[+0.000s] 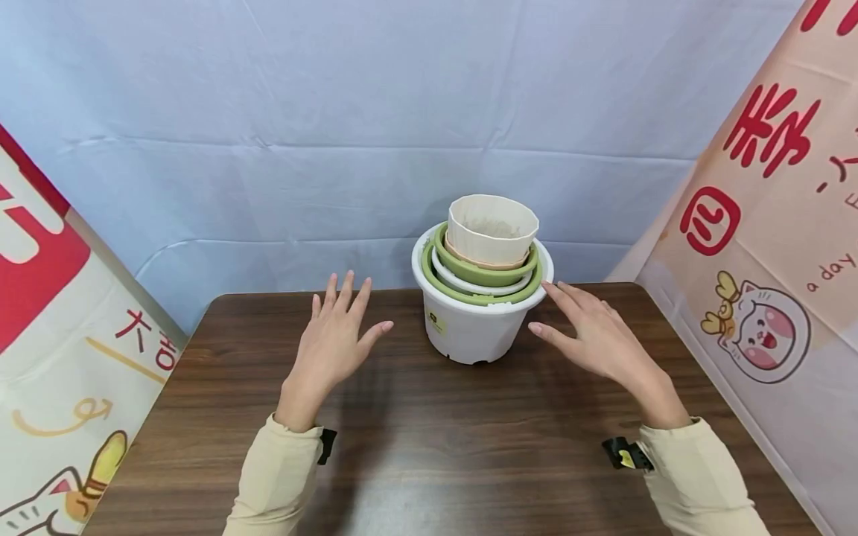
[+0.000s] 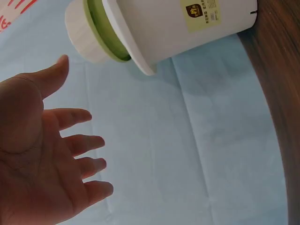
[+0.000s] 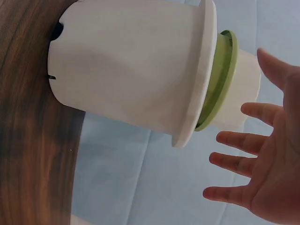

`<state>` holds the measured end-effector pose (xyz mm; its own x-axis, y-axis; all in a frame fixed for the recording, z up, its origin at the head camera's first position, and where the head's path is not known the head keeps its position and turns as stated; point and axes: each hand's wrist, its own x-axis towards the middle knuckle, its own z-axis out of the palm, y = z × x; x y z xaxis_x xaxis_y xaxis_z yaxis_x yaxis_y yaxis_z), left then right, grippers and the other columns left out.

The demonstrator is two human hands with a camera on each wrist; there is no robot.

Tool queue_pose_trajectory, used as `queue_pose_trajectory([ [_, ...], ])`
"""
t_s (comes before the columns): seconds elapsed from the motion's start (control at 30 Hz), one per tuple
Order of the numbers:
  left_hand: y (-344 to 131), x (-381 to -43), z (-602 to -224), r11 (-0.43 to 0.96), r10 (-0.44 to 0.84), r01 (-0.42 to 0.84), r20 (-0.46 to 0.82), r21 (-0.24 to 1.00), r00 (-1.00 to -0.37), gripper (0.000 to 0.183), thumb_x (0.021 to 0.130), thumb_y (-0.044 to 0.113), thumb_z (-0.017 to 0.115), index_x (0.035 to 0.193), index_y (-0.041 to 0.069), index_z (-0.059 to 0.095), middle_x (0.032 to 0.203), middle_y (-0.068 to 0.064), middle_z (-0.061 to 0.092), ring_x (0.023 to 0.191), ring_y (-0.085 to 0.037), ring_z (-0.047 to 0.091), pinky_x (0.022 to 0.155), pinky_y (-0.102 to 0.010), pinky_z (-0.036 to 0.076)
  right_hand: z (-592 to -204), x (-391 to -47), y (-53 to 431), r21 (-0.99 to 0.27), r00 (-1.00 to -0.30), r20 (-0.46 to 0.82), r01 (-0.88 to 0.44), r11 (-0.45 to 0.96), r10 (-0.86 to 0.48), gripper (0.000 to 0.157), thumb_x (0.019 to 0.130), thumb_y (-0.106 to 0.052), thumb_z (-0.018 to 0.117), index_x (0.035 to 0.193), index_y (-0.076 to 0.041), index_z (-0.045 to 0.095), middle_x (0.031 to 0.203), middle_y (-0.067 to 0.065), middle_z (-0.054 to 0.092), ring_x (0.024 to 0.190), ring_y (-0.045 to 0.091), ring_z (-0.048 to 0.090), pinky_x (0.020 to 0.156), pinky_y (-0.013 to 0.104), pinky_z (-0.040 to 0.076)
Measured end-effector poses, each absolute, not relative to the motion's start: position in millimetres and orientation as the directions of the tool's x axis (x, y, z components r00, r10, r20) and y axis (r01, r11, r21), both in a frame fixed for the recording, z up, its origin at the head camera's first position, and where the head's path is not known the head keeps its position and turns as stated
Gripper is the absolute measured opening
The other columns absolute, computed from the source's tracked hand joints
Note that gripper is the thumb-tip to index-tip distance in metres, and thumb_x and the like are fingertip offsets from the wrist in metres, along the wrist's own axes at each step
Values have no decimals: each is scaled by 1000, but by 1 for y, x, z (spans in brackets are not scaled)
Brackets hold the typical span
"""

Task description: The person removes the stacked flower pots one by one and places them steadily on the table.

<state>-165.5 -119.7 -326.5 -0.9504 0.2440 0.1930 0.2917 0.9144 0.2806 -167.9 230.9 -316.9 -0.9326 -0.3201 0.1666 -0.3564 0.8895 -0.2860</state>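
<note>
A nested stack of flower pots stands upright toward the back of the table. Its outermost piece is a large white pot (image 1: 469,335) with a yellow label (image 2: 201,14). Inside sit green pots (image 1: 492,274) and a white one, with a cream faceted pot (image 1: 492,223) on top, tilted slightly. My left hand (image 1: 331,339) hovers left of the stack, fingers spread and straight, holding nothing. To the right, my right hand (image 1: 593,335) is also spread with nothing in it; its fingertips overlap the big pot's rim in the head view, while the right wrist view shows them beside the stack.
The dark wooden table (image 1: 429,461) has rounded back corners, and the stack is near its back edge. Behind hangs a light blue cloth (image 1: 302,149). Printed cloths with red lettering and cartoon cats flank the table on the left (image 1: 67,357) and right (image 1: 771,246).
</note>
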Motion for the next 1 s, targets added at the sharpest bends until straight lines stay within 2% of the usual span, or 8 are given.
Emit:
queue_pose_trajectory([
  [0.23,-115,-171,-335,901,215,245,123,357,-969,68,91,46,50,141,4,31,144,-20,26,134,-36,17,105,-57,17,-322,-178,234,-431,-956,158,-293,854,-249,63,92,-45,49,131,4,43,127,25,47,116,41,44,94,55,36],
  [0.37,-111,-174,-340,884,189,216,107,415,-976,62,92,43,51,138,2,38,140,-20,35,131,-35,27,103,-54,25,-327,-182,235,-526,-963,180,-266,808,-201,50,92,-38,54,117,5,55,112,24,59,103,38,55,84,51,45],
  [0.5,-108,-177,-346,845,171,212,129,491,-977,53,94,36,50,133,2,45,133,-19,44,123,-35,40,98,-52,35,-334,-186,236,-596,-975,156,-219,772,-156,44,91,-37,55,110,3,60,100,18,64,93,32,59,74,43,48],
  [0.6,-105,-179,-350,810,156,205,135,550,-978,49,94,34,51,130,1,48,128,-19,50,117,-35,46,94,-50,39,-340,-189,237,-687,-985,96,-170,706,-144,43,92,-34,55,110,4,60,97,17,65,89,28,61,71,35,51],
  [0.73,-101,-183,-357,778,142,191,128,598,-981,46,94,32,51,128,1,51,123,-18,55,113,-35,50,92,-49,41,-346,-194,236,-823,-989,24,-102,558,-145,42,93,-26,55,112,11,55,98,20,64,91,31,63,70,27,54],
  [0.83,-99,-186,-362,756,133,189,135,627,-982,43,94,31,52,124,1,54,120,-18,57,112,-34,51,92,-48,42,-350,-198,235,-878,-991,2,-67,474,-137,43,94,-24,54,113,14,52,99,24,63,93,34,61,71,27,54],
  [1.0,-94,-189,-368,695,106,180,149,696,-983,38,94,28,52,119,1,58,117,-16,59,112,-32,51,92,-46,42,-353,-204,232,-912,-993,-26,-23,409,-114,43,95,-25,52,115,13,50,102,26,62,93,31,62,72,30,54],
])
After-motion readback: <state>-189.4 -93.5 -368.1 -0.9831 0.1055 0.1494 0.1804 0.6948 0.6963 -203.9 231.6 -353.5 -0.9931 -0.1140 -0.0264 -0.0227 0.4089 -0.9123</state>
